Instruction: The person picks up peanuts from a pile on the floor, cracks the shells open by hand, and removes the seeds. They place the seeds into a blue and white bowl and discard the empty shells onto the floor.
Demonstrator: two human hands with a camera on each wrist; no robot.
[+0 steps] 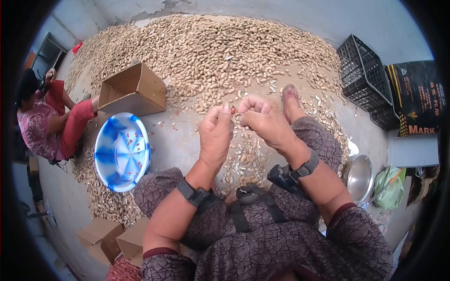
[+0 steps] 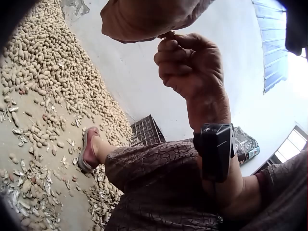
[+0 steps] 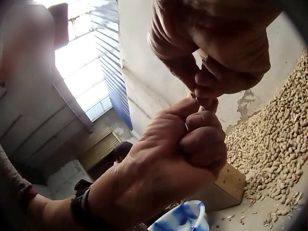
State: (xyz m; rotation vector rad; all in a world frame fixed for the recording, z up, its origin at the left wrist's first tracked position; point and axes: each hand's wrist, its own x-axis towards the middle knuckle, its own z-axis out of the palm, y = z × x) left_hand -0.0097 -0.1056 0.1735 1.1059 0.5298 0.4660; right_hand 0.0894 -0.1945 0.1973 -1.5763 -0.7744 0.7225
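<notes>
Both hands meet in front of the body, above the floor. My left hand pinches a peanut between thumb and index finger, and its red kernel shows in the head view. The right hand is close beside it, fingers curled, with thumb and index fingertip pinching at the same peanut. In the left wrist view, a small brown bit of peanut shell sits at the right fingertips. Seen from the right wrist, the left hand is below and the right hand above, their fingertips together.
A large heap of unshelled peanuts covers the floor ahead. To the left stand a blue-and-white basin with red kernels inside and a cardboard box. Another person sits beyond. A black crate and metal bowl are right.
</notes>
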